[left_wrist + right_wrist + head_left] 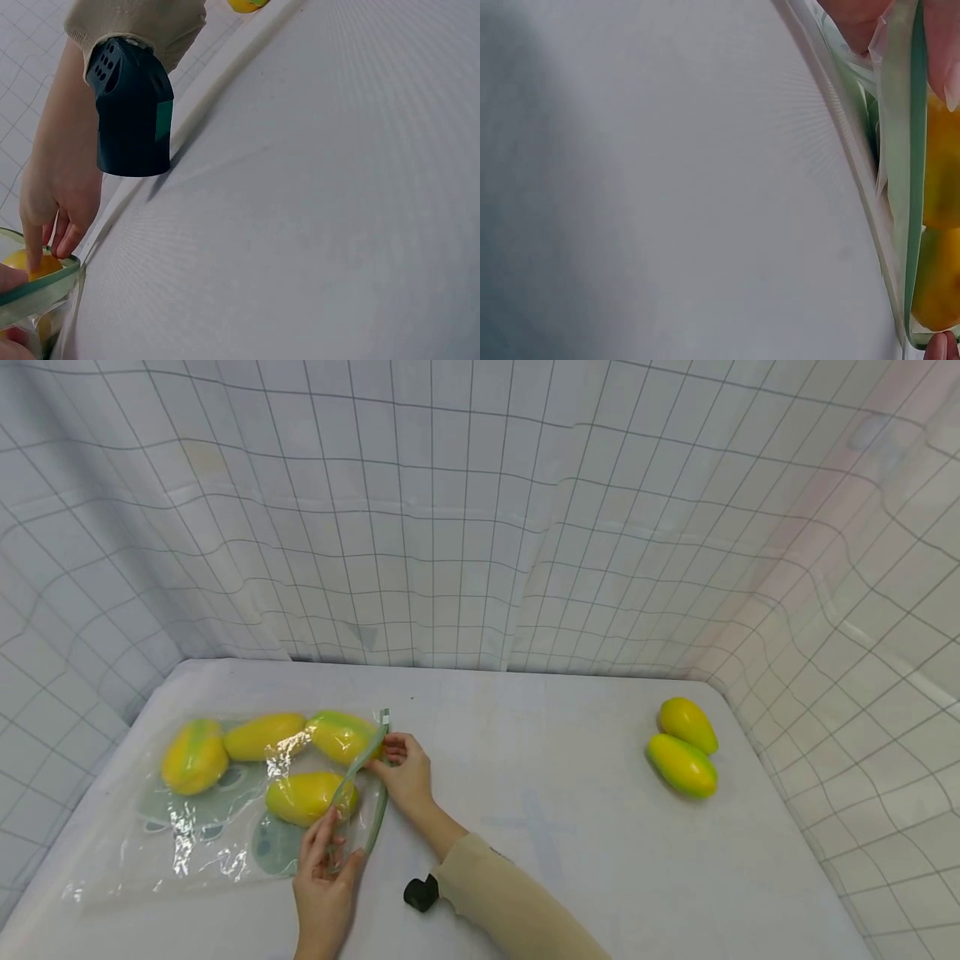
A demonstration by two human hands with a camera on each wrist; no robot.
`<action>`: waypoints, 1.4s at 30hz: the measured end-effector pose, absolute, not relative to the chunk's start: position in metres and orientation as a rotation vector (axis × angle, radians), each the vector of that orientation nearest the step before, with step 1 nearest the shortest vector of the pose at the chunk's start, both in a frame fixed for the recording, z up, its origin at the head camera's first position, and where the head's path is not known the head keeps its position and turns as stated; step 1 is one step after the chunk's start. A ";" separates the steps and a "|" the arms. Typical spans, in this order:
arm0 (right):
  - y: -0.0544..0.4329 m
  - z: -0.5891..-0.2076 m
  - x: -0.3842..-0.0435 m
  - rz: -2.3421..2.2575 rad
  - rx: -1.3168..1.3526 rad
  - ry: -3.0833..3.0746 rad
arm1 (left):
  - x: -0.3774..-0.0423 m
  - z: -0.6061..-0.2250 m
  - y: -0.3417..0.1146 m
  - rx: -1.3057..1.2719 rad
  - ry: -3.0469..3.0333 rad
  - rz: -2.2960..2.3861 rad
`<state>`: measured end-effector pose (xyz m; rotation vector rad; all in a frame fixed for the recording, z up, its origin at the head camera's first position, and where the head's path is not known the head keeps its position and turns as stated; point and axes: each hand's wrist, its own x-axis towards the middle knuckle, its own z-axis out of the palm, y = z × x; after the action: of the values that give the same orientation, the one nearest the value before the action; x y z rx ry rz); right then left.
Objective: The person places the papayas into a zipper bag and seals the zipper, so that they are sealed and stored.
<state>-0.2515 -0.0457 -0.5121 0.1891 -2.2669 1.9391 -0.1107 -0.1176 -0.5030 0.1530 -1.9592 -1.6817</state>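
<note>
A clear zip bag (225, 852) with a green-edged mouth lies on its side at the left of the table, with several yellow-green mangoes in it. My left hand (324, 885) pinches the near part of the mouth, thumb and fingers on either side of the green strip (917, 150). At the far part of the mouth is my right hand (405, 777), its thumb and loosely bent fingers at the end of one mango (337, 735). From the left wrist, those fingers (67, 236) point down into the mouth over a mango (46, 264).
Two more mangoes (681, 764) lie together at the table's right side. A dark wrist device (135, 112) sits at the right sleeve's cuff. White gridded curtains (465, 527) hang behind the table (570, 877) and along both sides.
</note>
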 end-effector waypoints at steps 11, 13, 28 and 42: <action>-0.030 -0.505 -0.249 1.970 0.249 -2.265 | -0.110 -0.499 -0.116 0.195 -1.978 -1.682; -0.024 -0.503 -0.248 1.972 0.270 -2.279 | -0.110 -0.501 -0.116 0.208 -1.988 -1.688; 0.038 -0.464 -0.227 2.142 0.346 -2.241 | -0.118 -0.529 -0.124 0.304 -2.047 -1.699; 0.120 -0.451 -0.221 2.011 0.154 -2.083 | -0.118 -0.530 -0.125 0.264 -2.006 -1.715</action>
<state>-0.2213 0.1200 -0.4512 0.1536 -2.0828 2.0107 -0.1176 -0.1250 -0.5296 0.2638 -2.0062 -1.7149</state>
